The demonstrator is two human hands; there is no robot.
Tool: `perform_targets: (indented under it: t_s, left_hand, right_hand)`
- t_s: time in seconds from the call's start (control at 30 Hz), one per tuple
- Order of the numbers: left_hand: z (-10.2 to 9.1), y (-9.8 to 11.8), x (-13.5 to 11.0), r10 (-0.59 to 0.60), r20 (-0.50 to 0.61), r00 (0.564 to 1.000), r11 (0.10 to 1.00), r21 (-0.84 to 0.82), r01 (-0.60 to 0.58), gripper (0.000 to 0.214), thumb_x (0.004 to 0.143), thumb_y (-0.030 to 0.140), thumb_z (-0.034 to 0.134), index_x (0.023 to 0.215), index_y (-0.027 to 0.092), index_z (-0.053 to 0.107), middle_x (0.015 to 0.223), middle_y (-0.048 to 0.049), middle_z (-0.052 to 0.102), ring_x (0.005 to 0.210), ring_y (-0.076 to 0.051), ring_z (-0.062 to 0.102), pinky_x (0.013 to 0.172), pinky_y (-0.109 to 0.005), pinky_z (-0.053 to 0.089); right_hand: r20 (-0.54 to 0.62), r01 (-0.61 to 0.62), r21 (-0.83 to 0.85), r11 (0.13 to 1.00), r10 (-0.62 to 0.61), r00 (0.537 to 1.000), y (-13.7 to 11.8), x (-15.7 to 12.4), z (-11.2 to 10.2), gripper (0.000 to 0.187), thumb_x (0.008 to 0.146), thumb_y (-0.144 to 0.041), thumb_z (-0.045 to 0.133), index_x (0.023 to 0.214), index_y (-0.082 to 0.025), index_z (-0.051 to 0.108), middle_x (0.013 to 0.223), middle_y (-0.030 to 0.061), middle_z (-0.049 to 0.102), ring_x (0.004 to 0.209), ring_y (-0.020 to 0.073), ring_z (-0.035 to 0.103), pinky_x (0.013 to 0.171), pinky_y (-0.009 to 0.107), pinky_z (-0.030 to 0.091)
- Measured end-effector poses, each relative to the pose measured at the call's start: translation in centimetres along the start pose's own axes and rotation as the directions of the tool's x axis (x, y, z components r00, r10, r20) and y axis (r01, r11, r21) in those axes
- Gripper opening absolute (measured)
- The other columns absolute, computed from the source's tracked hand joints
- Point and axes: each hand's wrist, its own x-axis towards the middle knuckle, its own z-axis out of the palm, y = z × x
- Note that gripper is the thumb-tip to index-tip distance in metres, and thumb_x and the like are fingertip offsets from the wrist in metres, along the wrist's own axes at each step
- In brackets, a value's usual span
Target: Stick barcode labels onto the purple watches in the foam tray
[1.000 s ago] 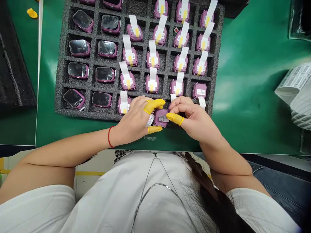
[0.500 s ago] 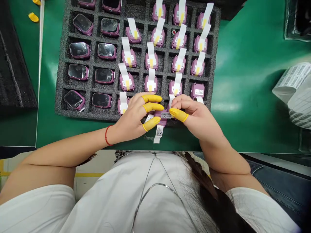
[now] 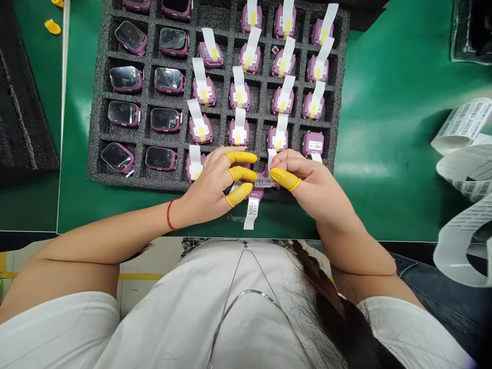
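Observation:
Yellow finger cots cover several fingertips of my left hand [image 3: 211, 182] and the thumb of my right hand [image 3: 313, 187]. With fingers and thumb curled in from the left, my left hand steadies a purple smartwatch [image 3: 257, 194] lying back up at the tray's front edge. A printed white strip [image 3: 251, 215] hangs from that watch toward me. My right hand pinches a small silver barcode label [image 3: 263, 182] at its right end, over the watch's back. Whether the label is pressed flat on the watch is too small to tell.
A dark foam tray [image 3: 92, 141] holds watches in compartments, screens up on the left, backs up with white strips on the right. A long curled strip of labels [image 3: 463, 225] hangs over the table's right front edge. A black foam block [image 3: 26, 102] lies at left.
My right thumb has shifted very slightly right, and the silver label shows a little more clearly. At the right, the label strip has uncurled and dropped toward the table's front edge.

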Motion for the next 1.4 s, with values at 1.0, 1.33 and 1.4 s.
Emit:
perform_targets:
  t_s: [1.0, 1.33, 1.4]
  left_hand:
    - [3.6, 5.1, -6.3, -0.591, 0.285, 0.755, 0.515, -0.587, 0.625, 0.021, 0.081, 0.034, 0.062, 0.09, 0.016, 0.068, 0.076, -0.0014, 0.065, 0.043, -0.005, 0.049, 0.039, -0.017, 0.046]
    - [5.7, 5.3, -5.8, -0.615, 0.281, 0.737, 0.442, -0.651, 0.617, 0.02, 0.077, 0.033, 0.068, 0.087, 0.015, 0.067, 0.07, 0.0021, 0.062, 0.041, -0.003, 0.048, 0.038, -0.014, 0.044]
    - [5.9, 5.3, -5.6, -0.628, 0.268, 0.73, 0.439, -0.653, 0.617, 0.019, 0.076, 0.03, 0.069, 0.087, 0.015, 0.068, 0.066, 0.0034, 0.06, 0.042, -0.003, 0.047, 0.039, -0.013, 0.044]
  right_hand:
    - [-0.232, -0.115, 0.631, 0.768, 0.327, 0.916, 1.5, -9.7, 6.6, 0.023, 0.067, -0.036, 0.081, 0.065, -0.021, 0.064, 0.081, -0.0008, 0.054, 0.076, 0.012, 0.051, 0.071, 0.027, 0.044]
    - [-0.35, -0.056, 0.793, 0.606, 0.529, 0.773, 1.2, -9.4, 9.3, 0.031, 0.049, -0.036, 0.089, 0.061, -0.02, 0.065, 0.08, -0.0014, 0.054, 0.076, 0.0114, 0.048, 0.074, 0.027, 0.043]
    - [-0.375, -0.045, 0.798, 0.601, 0.554, 0.743, 1.2, -9.4, 9.6, 0.029, 0.05, -0.034, 0.088, 0.063, -0.019, 0.067, 0.086, -0.0009, 0.055, 0.081, 0.0115, 0.049, 0.079, 0.027, 0.042]
